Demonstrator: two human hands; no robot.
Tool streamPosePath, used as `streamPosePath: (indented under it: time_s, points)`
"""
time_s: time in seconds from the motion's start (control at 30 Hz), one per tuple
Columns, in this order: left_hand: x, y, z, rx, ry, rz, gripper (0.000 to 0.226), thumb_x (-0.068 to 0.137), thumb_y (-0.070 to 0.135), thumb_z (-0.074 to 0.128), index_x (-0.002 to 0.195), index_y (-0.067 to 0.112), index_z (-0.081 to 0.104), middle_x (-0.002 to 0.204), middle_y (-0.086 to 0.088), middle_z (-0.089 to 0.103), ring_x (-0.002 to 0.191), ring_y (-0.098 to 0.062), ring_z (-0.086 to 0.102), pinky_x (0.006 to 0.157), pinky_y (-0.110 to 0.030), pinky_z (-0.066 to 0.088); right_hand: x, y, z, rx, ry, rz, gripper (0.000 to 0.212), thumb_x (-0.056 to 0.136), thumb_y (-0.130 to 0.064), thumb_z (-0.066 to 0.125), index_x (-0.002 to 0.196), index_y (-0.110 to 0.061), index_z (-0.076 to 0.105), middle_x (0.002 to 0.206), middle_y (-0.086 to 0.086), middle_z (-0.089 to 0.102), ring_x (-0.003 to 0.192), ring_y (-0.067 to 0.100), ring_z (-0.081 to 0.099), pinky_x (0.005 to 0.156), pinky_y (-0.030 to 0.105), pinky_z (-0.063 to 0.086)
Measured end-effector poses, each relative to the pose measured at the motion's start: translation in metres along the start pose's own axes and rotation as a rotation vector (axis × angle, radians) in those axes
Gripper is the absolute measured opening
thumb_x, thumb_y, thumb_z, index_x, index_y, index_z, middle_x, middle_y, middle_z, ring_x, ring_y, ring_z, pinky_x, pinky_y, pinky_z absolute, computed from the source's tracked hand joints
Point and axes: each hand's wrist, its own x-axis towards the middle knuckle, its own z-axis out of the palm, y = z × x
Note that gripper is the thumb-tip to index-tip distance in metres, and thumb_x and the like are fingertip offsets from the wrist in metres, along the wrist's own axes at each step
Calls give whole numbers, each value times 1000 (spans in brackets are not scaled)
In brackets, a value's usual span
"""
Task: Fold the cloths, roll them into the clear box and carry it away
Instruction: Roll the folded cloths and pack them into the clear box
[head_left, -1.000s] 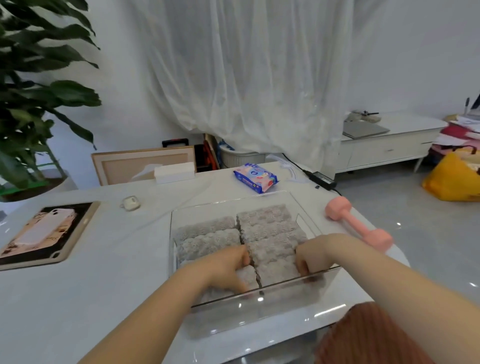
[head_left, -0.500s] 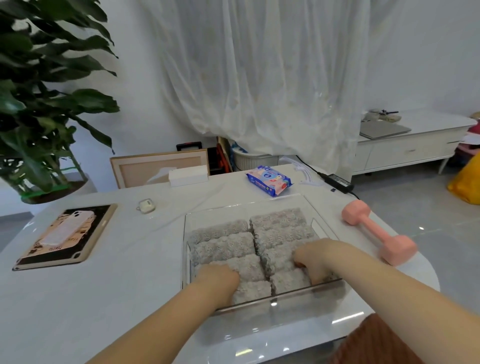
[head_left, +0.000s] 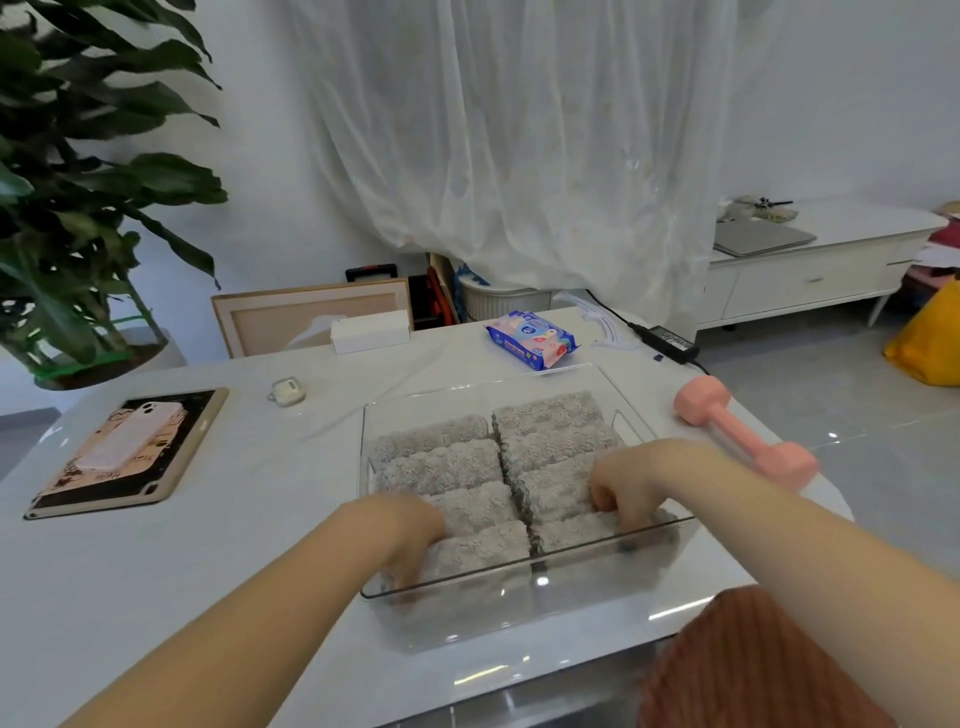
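A clear box (head_left: 641, 423) stands on the white table (head_left: 218, 561) in front of me. Several grey rolled cloths (head_left: 441, 467) fill it in two columns. My left hand (head_left: 410, 530) reaches down into the near left corner, over the left end of the nearest left roll (head_left: 483, 545); its fingers are blurred behind the clear wall. My right hand (head_left: 623, 483) sits on the right column with fingers curled, their tips dug in around the nearest right roll (head_left: 571, 527).
A pink dumbbell (head_left: 743, 434) lies right of the box near the table edge. A tablet with a phone on it (head_left: 130, 452), an earbud case (head_left: 287, 391), a white carton (head_left: 370, 332) and a blue wipes pack (head_left: 532, 339) lie farther off. A plant (head_left: 78, 208) stands at the left.
My left hand has slid from the middle of the box to its near left corner. My right hand has stayed on the right column. My head has turned slightly left.
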Motion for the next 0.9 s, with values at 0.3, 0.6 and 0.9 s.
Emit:
streamPosePath:
  time_s: [0.3, 0.6, 0.9]
  points:
    - [-10, -5, 3, -116, 23, 62, 30, 88, 11, 55, 118, 11, 55, 113, -8, 60, 97, -25, 56, 81, -34, 46, 0, -7, 3, 7, 14, -7, 9, 80, -14, 58, 88, -10, 60, 83, 6, 64, 73, 23, 56, 64, 29, 43]
    - [-17, -16, -14, -141, 41, -11, 54, 69, 53, 75, 112, 24, 61, 123, 1, 48, 112, -22, 49, 94, -36, 45, 20, -78, -16, 262, 228, -380, 52, 71, -46, 77, 114, -25, 56, 122, -3, 40, 111, 16, 42, 98, 33, 38]
    - [-9, -6, 4, 147, 320, -106, 32, 77, 32, 71, 105, 19, 63, 110, -3, 58, 99, -25, 60, 66, -31, 40, 39, -93, -6, -195, 575, -405, 25, 70, -38, 70, 89, -25, 59, 99, 3, 48, 97, 22, 44, 81, 34, 25]
